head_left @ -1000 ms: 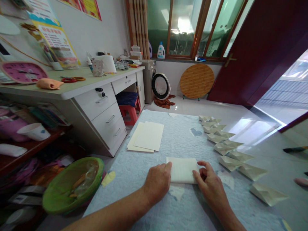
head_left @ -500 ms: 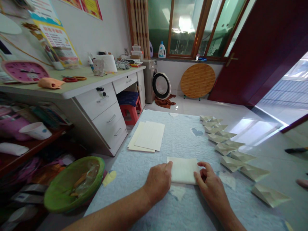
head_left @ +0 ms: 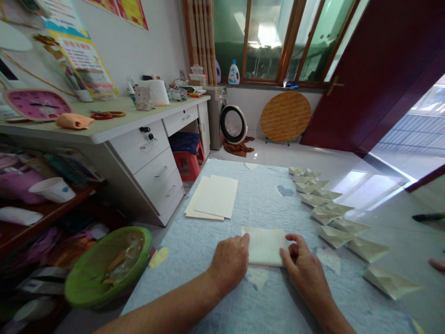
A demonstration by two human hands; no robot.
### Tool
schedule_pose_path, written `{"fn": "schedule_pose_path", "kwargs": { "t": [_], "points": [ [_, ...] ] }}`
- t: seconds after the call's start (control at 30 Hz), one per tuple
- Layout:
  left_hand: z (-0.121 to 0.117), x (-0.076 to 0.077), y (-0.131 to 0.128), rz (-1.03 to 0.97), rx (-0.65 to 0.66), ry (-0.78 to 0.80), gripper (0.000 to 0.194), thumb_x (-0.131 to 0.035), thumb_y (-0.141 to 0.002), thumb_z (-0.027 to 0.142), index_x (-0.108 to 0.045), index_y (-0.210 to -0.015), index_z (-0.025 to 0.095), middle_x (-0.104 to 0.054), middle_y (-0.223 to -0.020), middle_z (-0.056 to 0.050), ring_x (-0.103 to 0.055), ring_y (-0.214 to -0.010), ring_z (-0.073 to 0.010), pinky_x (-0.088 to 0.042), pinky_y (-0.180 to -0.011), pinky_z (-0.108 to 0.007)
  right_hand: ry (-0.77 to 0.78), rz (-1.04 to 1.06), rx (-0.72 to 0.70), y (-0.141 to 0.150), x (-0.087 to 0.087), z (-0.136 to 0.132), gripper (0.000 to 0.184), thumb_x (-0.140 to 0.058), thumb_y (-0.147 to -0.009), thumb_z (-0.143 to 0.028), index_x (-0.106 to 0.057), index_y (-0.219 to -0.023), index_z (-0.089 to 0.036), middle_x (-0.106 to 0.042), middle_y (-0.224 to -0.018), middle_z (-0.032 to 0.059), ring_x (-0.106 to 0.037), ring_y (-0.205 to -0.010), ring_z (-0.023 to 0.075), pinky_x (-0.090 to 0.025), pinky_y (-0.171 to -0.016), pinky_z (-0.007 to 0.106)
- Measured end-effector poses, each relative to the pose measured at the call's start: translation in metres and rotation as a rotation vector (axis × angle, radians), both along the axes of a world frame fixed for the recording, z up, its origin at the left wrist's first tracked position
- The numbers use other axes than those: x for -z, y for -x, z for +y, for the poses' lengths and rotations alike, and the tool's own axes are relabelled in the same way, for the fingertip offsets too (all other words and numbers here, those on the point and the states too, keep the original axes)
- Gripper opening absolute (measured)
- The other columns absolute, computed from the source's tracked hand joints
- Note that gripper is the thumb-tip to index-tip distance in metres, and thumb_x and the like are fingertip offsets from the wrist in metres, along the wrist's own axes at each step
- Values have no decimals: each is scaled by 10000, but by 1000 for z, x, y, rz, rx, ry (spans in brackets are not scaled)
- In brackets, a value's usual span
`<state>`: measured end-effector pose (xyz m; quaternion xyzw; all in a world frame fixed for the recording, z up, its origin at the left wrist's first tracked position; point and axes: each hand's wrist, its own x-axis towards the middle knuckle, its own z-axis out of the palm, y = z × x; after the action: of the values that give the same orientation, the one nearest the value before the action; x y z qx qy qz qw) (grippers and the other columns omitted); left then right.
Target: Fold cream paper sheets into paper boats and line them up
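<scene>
A folded white paper square (head_left: 264, 247) lies near the near edge of the pale blue quilt (head_left: 264, 185), held between both hands so that it stays flat. The left hand (head_left: 229, 264) presses on its left edge, fingers together, wrist low, forearm reaching in from the lower left. The right hand (head_left: 304, 264) curves against its right edge, fingers slightly apart, tips touching the paper. Blank paper sheets (head_left: 216, 197) sit stacked within reach toward the quilt's far left edge, and paper boats (head_left: 313, 199) line its right side, well apart from the hands.

Left hand (head_left: 229, 264) and right hand (head_left: 302, 268) touch white paper (head_left: 264, 246).
</scene>
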<state>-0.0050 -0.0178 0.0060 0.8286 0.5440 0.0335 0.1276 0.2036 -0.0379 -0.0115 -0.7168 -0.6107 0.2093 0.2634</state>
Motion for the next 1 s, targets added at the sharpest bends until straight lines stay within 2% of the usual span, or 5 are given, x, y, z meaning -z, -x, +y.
{"fn": "schedule_pose_path", "kwargs": {
  "t": [0.37,0.6,0.73,0.87,1.0],
  "points": [
    [-3,0,-3,51,49,-200,171,-496,-921,109,-611,-1040,151,-639,-1037,-94,-591,-959,-269,-516,-827,-418,-15,-85,21,4,-1,-2,302,-396,-855,-429,-516,-1040,-223,-604,-661,-12,-605,-607,211,-396,-616,312],
    [1,7,-2,-33,265,-291,180,-492,-973,195,-605,-1113,185,-622,-1204,-72,-542,-1107,-241,-472,-927,-390,-22,-212,-41,5,3,-4,178,-421,-905,-331,-560,-919,-222,-619,-715,20,-598,-678,216,-391,-643,316],
    [1,9,-2,-22,279,-264,210,-533,-950,176,-598,-1149,167,-632,-1199,-82,-567,-1076,-240,-488,-898,-372,-137,-309,-146,5,3,-4,173,-466,-920,-259,-588,-808,-209,-610,-782,52,-583,-776,227,-424,-727,335],
    [-3,10,-2,-23,277,-269,261,-533,-943,159,-580,-1200,148,-618,-1258,-94,-568,-1099,-242,-489,-906,-372,-330,-391,-285,3,1,-3,208,-472,-908,-133,-665,-918,-209,-630,-1034,98,-559,-936,242,-422,-854,369],
    [-8,12,0,-16,251,-271,305,-492,-959,157,-558,-1257,160,-590,-1334,-88,-538,-1175,-240,-478,-933,-384,-313,-359,-493,3,-2,-2,249,-480,-917,-92,-683,-941,-235,-664,-1048,53,-564,-932,206,-414,-853,333]
  ]
}}
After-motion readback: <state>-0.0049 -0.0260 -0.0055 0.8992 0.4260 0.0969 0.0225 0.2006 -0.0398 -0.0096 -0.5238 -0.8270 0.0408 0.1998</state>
